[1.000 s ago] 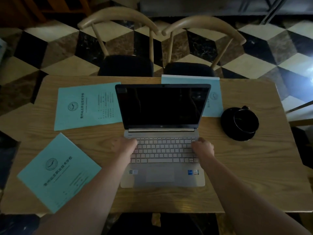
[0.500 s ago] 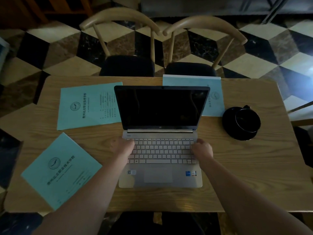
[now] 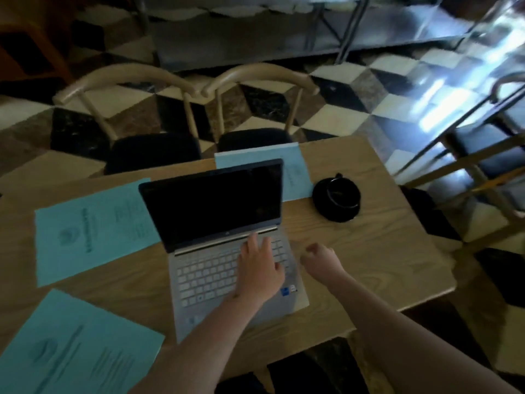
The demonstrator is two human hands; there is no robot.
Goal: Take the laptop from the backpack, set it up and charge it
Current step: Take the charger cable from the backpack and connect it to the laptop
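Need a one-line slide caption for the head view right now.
Open laptop with dark screen on wooden table; left hand over the keyboard, right hand loosely curled beside it, no charger visible.

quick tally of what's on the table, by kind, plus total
Laptop: 1
Teal paper booklets: 3
Black cup on black saucer: 1 each, 2
Total: 6

Both forearms and hands (image 3: pixel 260 270) are bare, with no sleeves showing.
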